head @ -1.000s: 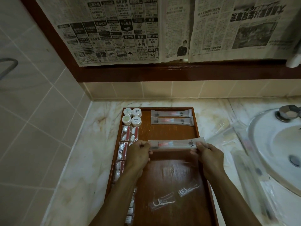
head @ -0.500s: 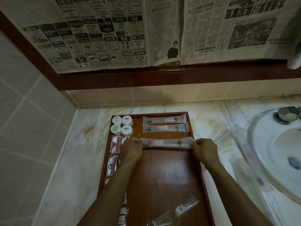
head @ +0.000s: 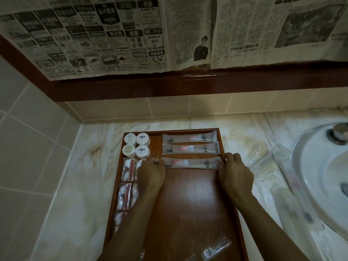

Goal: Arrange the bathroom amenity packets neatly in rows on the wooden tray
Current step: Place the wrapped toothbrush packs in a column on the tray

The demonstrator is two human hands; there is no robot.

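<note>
Both hands, left hand [head: 151, 171] and right hand [head: 233, 172], pinched the third long packet [head: 191, 163] at twelve o'clock on the tray [head: 188, 204]; loose packets [head: 216, 247] at six o'clock remained unplaced.

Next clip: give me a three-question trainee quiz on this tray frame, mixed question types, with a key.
1. How many long packets lie in rows at the far right of the tray?
2. True or false: the round tubs sit in the tray's near right corner.
3. Which does the left hand hold? A) a tub B) the third packet's left end C) the tap

Key:
1. Three; the right hand holds the nearest one's right end.
2. False; far left corner.
3. B
</note>
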